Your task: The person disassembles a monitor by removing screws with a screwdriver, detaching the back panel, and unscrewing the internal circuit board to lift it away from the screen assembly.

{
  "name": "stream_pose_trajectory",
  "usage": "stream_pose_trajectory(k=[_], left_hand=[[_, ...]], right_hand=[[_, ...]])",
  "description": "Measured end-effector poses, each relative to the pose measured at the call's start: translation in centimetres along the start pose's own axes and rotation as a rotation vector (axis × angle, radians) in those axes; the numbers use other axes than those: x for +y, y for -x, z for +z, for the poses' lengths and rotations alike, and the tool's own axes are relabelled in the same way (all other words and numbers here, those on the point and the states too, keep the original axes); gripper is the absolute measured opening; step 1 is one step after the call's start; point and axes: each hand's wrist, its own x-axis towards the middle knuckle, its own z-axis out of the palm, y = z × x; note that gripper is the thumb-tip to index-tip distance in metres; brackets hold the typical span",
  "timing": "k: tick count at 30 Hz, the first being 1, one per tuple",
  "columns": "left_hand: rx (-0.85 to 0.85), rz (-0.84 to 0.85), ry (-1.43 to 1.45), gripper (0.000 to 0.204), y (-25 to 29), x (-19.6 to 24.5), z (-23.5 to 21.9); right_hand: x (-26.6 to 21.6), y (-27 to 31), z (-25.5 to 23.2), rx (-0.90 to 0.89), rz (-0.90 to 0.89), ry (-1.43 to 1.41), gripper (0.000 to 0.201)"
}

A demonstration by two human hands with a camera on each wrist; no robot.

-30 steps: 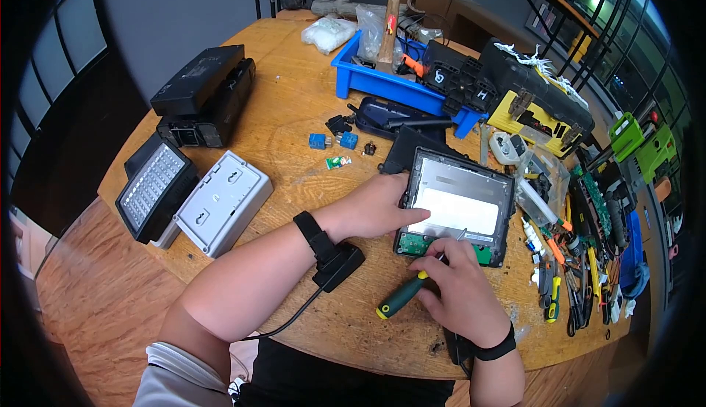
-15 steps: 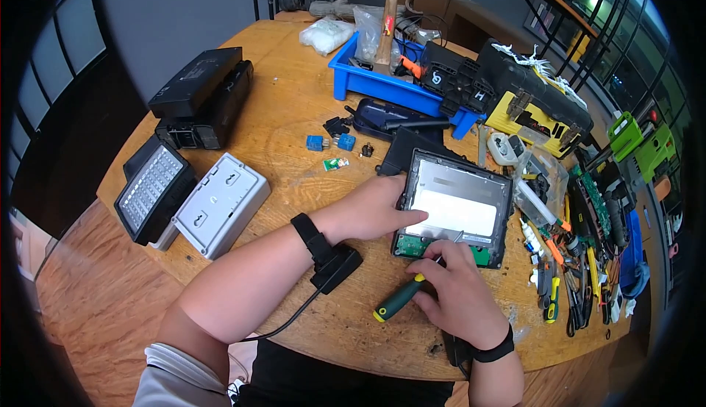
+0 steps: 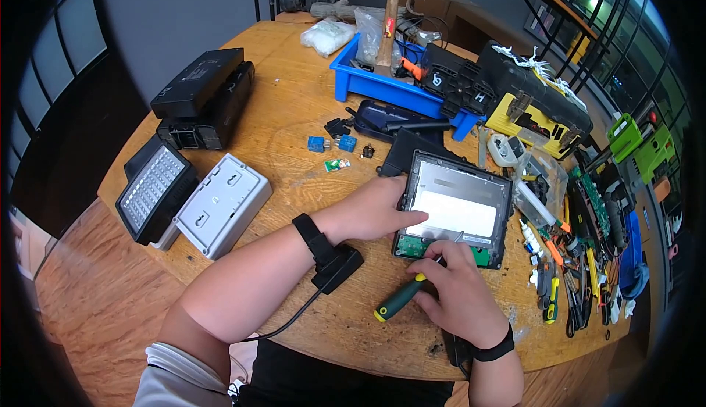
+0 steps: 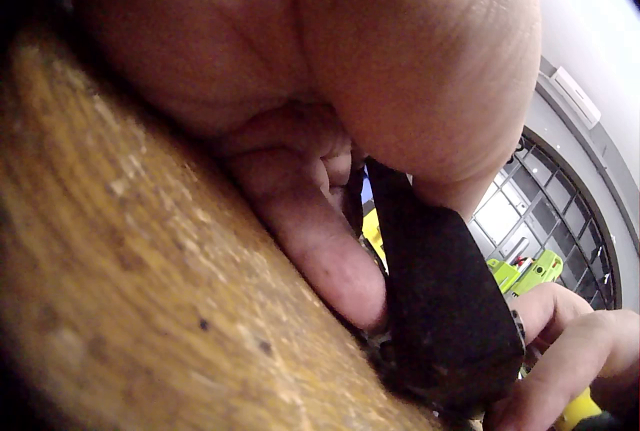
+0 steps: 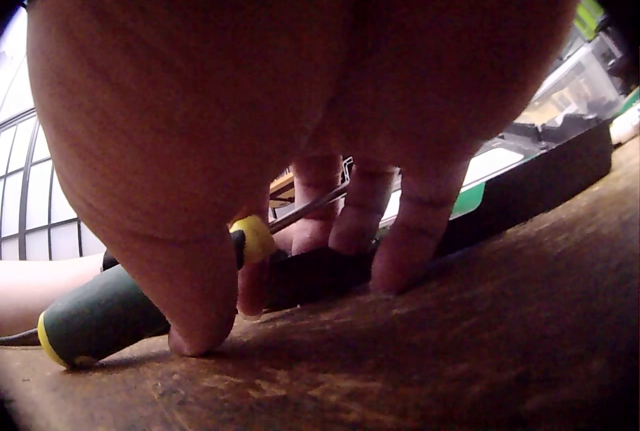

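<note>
A flat device (image 3: 452,179) with a black frame and a silvery metal panel lies on the table in the head view. Green circuit board (image 3: 413,247) shows along its near edge. My left hand (image 3: 376,207) grips the left side, its thumb over the panel; in the left wrist view a finger (image 4: 345,271) curls against the black case (image 4: 450,301). My right hand (image 3: 462,289) holds a green-and-yellow screwdriver (image 3: 397,301), its shaft pointing at the panel's near edge. In the right wrist view, other fingertips (image 5: 395,266) rest by the case's side.
Tools (image 3: 588,275) and loose parts crowd the right side. Behind the device stand a blue tray (image 3: 382,87) with a hammer (image 3: 387,28) and a black-and-yellow toolbox (image 3: 537,91). Small blue parts (image 3: 318,144) lie farther back. A white box (image 3: 224,205) and black cases (image 3: 198,98) occupy the left.
</note>
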Motion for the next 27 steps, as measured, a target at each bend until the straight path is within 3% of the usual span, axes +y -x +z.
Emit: stream_pose_trajectory(k=[27], left_hand=[[-0.002, 0.014, -0.034, 0.04, -0.11, -0.29, 0.01]], right_hand=[[-0.17, 0.03, 0.03, -0.007, 0.003, 0.021, 0.034]])
